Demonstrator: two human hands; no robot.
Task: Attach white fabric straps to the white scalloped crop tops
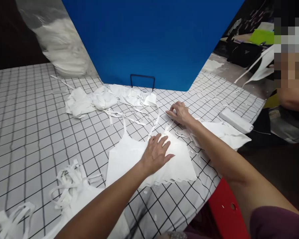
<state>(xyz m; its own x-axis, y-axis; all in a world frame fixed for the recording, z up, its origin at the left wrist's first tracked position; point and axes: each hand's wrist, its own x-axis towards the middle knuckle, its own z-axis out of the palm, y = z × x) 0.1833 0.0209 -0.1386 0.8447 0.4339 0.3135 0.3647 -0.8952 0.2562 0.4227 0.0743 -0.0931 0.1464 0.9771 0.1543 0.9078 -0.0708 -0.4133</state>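
A white strappy camisole top [127,157] with a wavy hem lies flat on the grid-patterned cloth in front of me. My left hand [155,154] rests flat on its upper middle, fingers spread. Just beyond the top's right strap, my right hand [181,113] is low over the cloth with its fingers curled in. A bit of white shows between thumb and fingers, too small to name. Beside my right forearm lies another white fabric piece [220,132] with loose straps.
Crumpled white garments [99,98] lie before a blue board [149,43] with a black wire stand [142,76]. More white strapped pieces [74,196] are at front left. A bagged white stack [64,46], white box-like object [236,120] and red stool [226,209] surround me. Another person [292,96] is at right.
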